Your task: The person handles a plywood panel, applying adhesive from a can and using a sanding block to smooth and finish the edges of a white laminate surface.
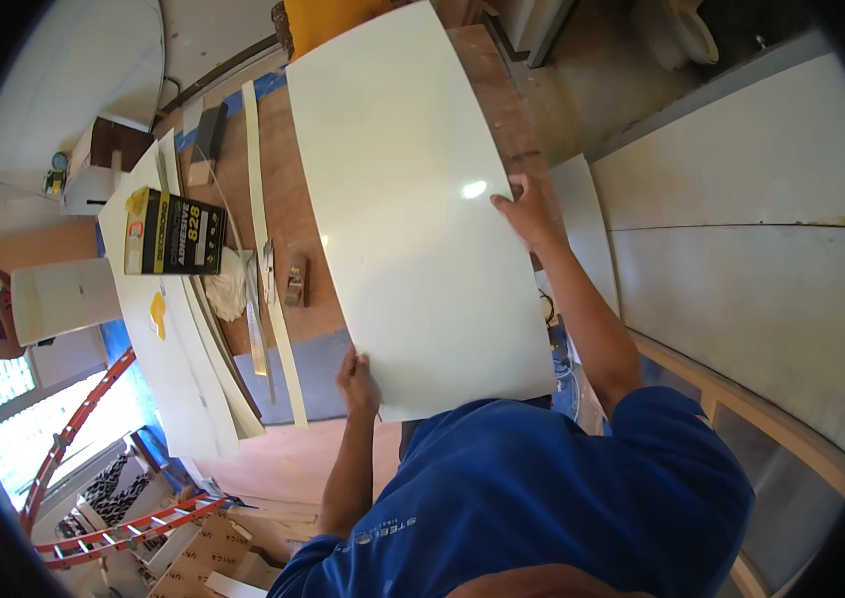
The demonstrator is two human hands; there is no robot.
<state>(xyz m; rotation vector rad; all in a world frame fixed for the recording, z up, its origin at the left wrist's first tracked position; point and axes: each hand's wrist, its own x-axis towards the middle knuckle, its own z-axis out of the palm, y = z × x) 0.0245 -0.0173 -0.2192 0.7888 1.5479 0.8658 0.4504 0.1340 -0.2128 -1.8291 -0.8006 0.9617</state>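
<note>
A large, glossy white sheet [402, 199] spans the brown wooden worktop in front of me, and its near end reaches my blue shirt. My left hand [358, 383] is closed on its left edge near the close corner, thumb on top. Farther up the opposite edge, my right hand [524, 211] grips the sheet, with the fingers partly hidden beyond the edge. Left of the sheet lie a small hand plane [296, 280] and a long pale strip [261, 199]. Beside the strip are a thin metal tool [269, 267] and a crumpled whitish cloth [227, 284].
A black and yellow adhesive tin [175, 233] stands on stacked white sheets [178, 369] at left, near a yellow patch [157, 314]. Beyond are an orange ladder [73, 439] and a person [1, 324] with a panel. Someone in yellow [328, 20] is at the far end.
</note>
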